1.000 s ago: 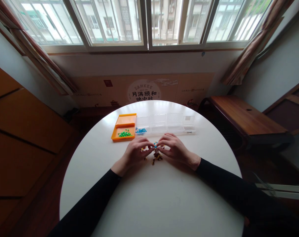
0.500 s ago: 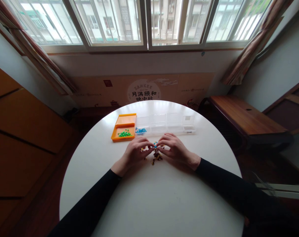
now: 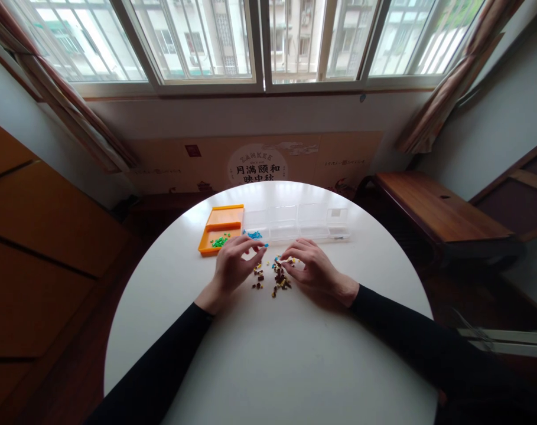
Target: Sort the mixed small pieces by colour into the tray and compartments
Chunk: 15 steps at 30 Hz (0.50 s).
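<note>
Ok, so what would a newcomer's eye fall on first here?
The open orange box with green pieces, far on the white table, stands out first. Beside it, blue pieces sit in a clear box. Nearer, the left hand has a blue piece at its fingertips, and the right hand is beside brown and yellow pieces.

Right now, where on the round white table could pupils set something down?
Free: the table between the two black sleeves, and left of the orange plastic box. Crowded: between the left hand and right hand, where small brown and yellow pieces lie.
</note>
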Available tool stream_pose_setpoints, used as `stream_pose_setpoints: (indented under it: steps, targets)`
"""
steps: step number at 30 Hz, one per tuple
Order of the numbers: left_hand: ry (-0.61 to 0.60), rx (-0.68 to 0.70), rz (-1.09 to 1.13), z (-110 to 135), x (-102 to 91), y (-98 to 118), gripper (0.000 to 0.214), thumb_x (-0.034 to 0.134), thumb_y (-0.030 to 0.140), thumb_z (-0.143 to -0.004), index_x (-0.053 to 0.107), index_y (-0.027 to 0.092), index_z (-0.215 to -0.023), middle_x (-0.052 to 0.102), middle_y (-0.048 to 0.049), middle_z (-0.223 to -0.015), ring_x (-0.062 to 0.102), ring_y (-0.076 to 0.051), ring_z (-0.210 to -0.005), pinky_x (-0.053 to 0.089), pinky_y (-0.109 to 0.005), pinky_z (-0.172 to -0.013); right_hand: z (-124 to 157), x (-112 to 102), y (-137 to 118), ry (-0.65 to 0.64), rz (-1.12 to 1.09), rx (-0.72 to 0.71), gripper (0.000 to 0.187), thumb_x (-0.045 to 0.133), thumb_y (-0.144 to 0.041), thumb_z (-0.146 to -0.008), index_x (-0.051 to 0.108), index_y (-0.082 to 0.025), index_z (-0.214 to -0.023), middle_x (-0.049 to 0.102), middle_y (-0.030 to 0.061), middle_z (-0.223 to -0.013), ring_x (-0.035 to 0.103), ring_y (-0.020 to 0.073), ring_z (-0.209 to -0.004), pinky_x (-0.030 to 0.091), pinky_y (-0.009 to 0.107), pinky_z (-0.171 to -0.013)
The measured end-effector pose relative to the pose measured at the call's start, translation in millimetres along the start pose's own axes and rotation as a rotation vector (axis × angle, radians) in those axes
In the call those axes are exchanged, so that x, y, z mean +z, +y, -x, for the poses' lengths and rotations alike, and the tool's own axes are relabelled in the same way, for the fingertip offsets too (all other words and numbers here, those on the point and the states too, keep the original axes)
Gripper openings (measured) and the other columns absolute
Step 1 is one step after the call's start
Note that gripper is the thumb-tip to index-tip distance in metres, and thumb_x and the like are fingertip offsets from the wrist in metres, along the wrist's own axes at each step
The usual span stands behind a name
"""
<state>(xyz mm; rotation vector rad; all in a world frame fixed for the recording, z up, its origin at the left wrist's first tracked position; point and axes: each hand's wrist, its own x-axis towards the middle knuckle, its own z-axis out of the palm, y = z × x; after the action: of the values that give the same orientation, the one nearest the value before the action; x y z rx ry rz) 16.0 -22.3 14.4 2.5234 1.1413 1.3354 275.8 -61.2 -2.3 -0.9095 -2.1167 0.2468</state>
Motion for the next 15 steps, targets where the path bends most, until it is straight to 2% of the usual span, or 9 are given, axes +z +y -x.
stream_pose_setpoints:
  steps: [2,6,10,15]
  targets:
    - [0.097,-0.071,-0.084,-7.3,-1.4,-8.5,0.011,0.078,0.033,-0.100,0.083,0.024,-0.097,0.077,-0.0020,-0.086,0.065,-0.018,-0.073,0.053,-0.037,-0.079,-0.5,-0.1,-0.5,0.001,-0.004,0.012,0.003,0.072,-0.024,-0.104,0.074,-0.025,-0.103,0.078,0.0036,-0.100,0.068,0.0229,-0.095,0.051,0.043,-0.097]
    - [0.167,-0.125,-0.199,-15.2,0.9,-28.2,0.013,0.079,0.035,-0.099,0.083,0.023,-0.096,0.077,-0.0020,-0.082,0.063,-0.020,-0.069,0.051,-0.038,-0.078,0.1,0.6,0.4,0.000,-0.006,0.023,0.003,0.072,-0.022,-0.103,0.074,-0.025,-0.103,0.078,0.0037,-0.100,0.069,0.0232,-0.096,0.052,0.043,-0.097]
    - [0.145,-0.115,-0.223,-10.6,3.6,-36.8,0.014,0.079,0.036,-0.099,0.083,0.023,-0.098,0.077,-0.0024,-0.082,0.066,-0.021,-0.071,0.051,-0.039,-0.080,1.7,1.2,3.0,0.007,0.002,0.031,0.009,0.072,-0.017,-0.101,0.074,-0.025,-0.103,0.078,0.0037,-0.100,0.069,0.0240,-0.097,0.052,0.043,-0.098]
    - [0.006,-0.044,-0.109,-2.0,-0.5,-26.1,0.011,0.074,0.032,-0.102,0.082,0.024,-0.104,0.078,-0.0036,-0.091,0.071,-0.022,-0.085,0.054,-0.039,-0.085,2.1,0.7,5.2,0.002,0.013,0.059,0.012,0.071,-0.014,-0.099,0.074,-0.025,-0.103,0.079,0.0033,-0.101,0.070,0.0239,-0.098,0.051,0.044,-0.099]
